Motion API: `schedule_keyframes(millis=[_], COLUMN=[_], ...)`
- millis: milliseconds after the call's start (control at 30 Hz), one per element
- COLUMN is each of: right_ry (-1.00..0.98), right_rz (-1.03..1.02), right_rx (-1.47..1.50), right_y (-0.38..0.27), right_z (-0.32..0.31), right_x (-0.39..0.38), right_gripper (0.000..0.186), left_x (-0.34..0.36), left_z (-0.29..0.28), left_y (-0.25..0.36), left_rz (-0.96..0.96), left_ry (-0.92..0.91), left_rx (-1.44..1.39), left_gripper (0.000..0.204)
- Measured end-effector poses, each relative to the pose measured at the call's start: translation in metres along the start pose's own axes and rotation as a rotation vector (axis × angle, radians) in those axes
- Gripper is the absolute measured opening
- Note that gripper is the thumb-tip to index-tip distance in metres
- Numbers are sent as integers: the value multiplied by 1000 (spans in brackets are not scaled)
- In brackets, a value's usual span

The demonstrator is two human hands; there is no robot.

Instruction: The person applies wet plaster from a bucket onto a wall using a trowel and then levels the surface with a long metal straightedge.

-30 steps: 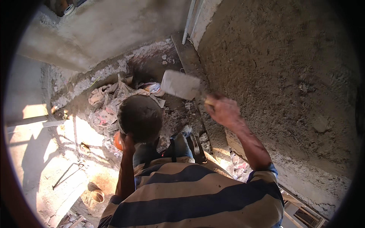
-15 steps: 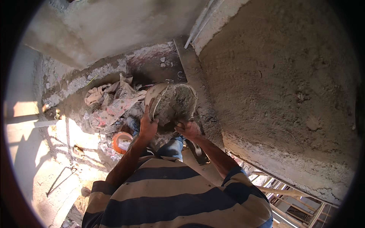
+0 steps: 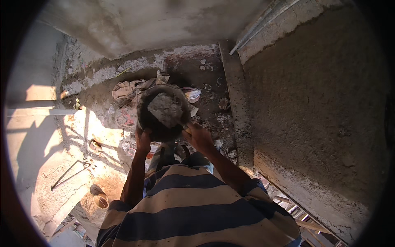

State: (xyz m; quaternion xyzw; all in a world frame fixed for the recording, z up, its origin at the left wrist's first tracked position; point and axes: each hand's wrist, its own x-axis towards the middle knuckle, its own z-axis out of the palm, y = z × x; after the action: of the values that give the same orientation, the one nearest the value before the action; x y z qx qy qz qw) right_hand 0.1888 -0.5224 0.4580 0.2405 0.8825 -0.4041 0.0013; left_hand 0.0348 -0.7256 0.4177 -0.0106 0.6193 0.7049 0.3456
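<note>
My left hand (image 3: 143,140) grips the near-left rim of a dark round pan (image 3: 146,121), held out in front of my body at the middle of the view. My right hand (image 3: 197,138) is closed on the yellowish handle of a trowel (image 3: 185,127) at the pan's lower right. A lump of wet grey mortar (image 3: 164,109) lies in the middle of the pan, apparently on the trowel's blade, which is mostly hidden under it. Below the pan my legs show above the striped shirt.
Crumpled sacks (image 3: 125,90) and rubble lie beyond the pan. A rough rendered wall (image 3: 312,99) runs along the right beside a concrete ledge (image 3: 235,86). A plastered surface rises at the top. At left are sunlit concrete, a thin metal rod (image 3: 66,177) and a small round container (image 3: 100,199).
The trowel was raised at the right a second ago, then dipped into the pan. The pan shifted right and tipped, and now sits further left, with grey mortar at its middle.
</note>
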Motion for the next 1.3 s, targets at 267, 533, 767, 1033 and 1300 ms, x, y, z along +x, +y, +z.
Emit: schedule_keyframes(millis=[267, 533, 767, 1033, 1300], right_ry=[-796, 769, 772, -10, -195], right_rz=[-12, 357, 205, 92, 287], right_rx=[912, 154, -282, -1081, -499], right_y=[-12, 272, 73, 133, 110], right_z=[-19, -347, -435, -197, -138], right_x=[7, -17, -99, -44, -35], right_gripper=[31, 28, 25, 36, 25], left_x=[-76, -114, -44, -4, -9], left_z=[-93, -45, 29, 223, 236], left_y=[-5, -18, -68, -46, 29], left_rz=[-67, -19, -146, 125, 241], left_ry=[331, 543, 279, -130, -341], left_rx=[71, 160, 73, 559, 706], left_gripper=[49, 39, 45, 55, 78])
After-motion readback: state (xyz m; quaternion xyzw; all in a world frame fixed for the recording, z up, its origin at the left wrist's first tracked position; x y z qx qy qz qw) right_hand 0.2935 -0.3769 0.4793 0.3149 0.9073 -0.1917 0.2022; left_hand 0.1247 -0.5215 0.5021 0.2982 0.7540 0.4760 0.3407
